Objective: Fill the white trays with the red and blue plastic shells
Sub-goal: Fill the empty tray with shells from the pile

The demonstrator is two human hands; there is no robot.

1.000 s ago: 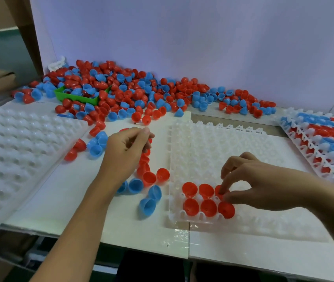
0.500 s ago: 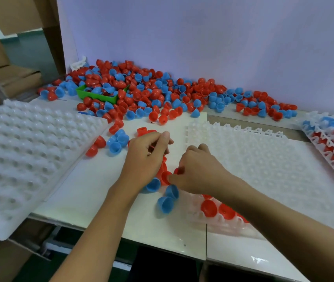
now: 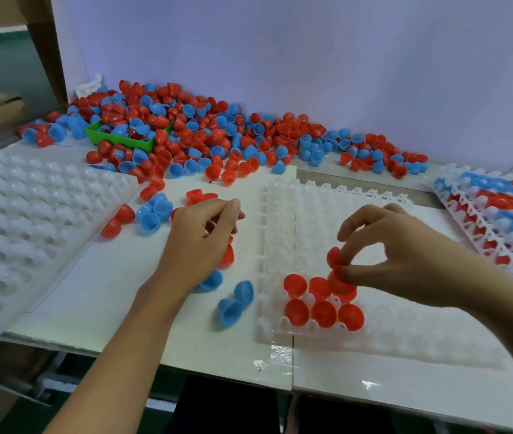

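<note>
Assembly workbench, heaped plastic shells (image 3: 205,136), trays (image 3: 342,214)

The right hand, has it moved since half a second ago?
Yes. The right hand went from the loose shells left of the tray to over its red shells, holding red shells.

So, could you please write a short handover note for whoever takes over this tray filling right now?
Right hand: pinches red shells just above the middle tray, by the filled corner.
Left hand: fingers curled around red shells on the table left of that tray; how many is hidden.
Done: six red shells sit in two rows at the middle tray's near left corner. The tray on the right is packed with red and blue.
Left: the rest of the middle tray and the whole tray on the left. Supply: the big pile at the back, plus loose blue shells near the left hand.
</note>
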